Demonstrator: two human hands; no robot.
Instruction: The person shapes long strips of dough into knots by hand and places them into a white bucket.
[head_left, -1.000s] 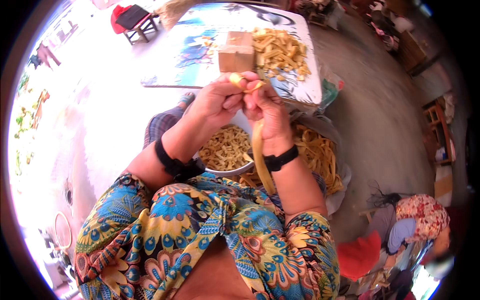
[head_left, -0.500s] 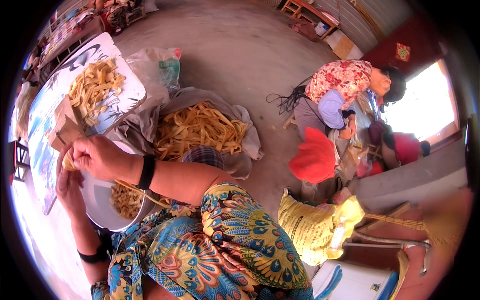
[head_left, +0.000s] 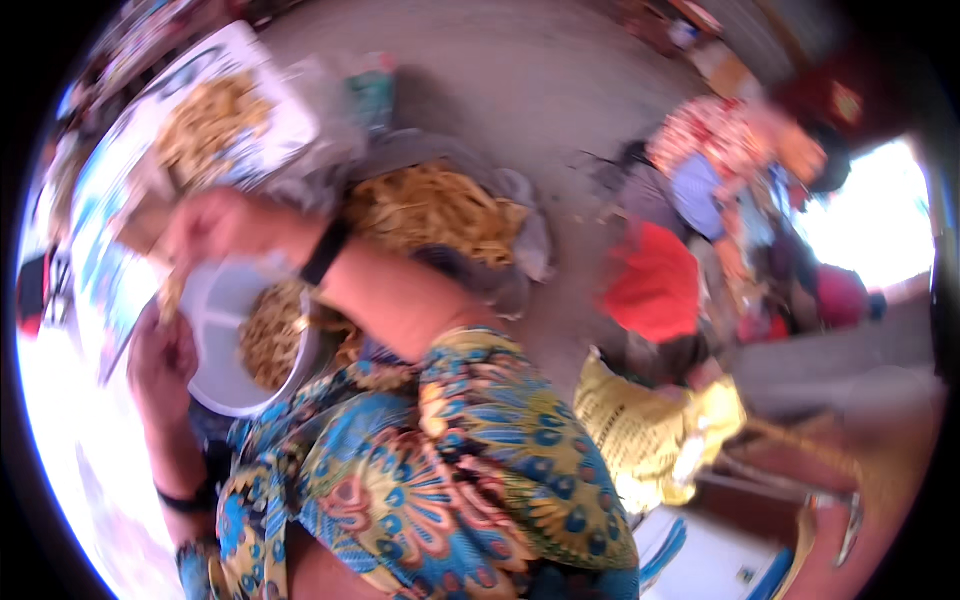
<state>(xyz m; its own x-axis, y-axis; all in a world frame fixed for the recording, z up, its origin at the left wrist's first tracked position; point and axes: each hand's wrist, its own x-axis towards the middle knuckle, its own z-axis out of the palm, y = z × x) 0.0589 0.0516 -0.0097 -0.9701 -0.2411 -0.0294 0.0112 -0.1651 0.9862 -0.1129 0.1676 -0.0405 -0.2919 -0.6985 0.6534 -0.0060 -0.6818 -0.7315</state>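
My right hand [head_left: 218,228] is above my left hand [head_left: 163,358] in the view, and one short yellowish strip [head_left: 171,297] bridges the gap between them. Its long axis runs nearly up and down here, top end at my right fingertips, bottom end at my left. My right fingers are bent in close and appear to be pinching that top end. My left fingers are curled at the bottom end, but the blur is heavy and I cannot tell whether they grip or merely touch it.

Sideways from the strip, to my right, lies the open mouth of the pale tub [head_left: 217,378], with cut pieces [head_left: 273,337] gathered on its far right side. My left hand is just beside the tub's left rim. My right hand is higher, near the wooden block [head_left: 143,222] on the table [head_left: 285,125], so the left is nearer the tub.
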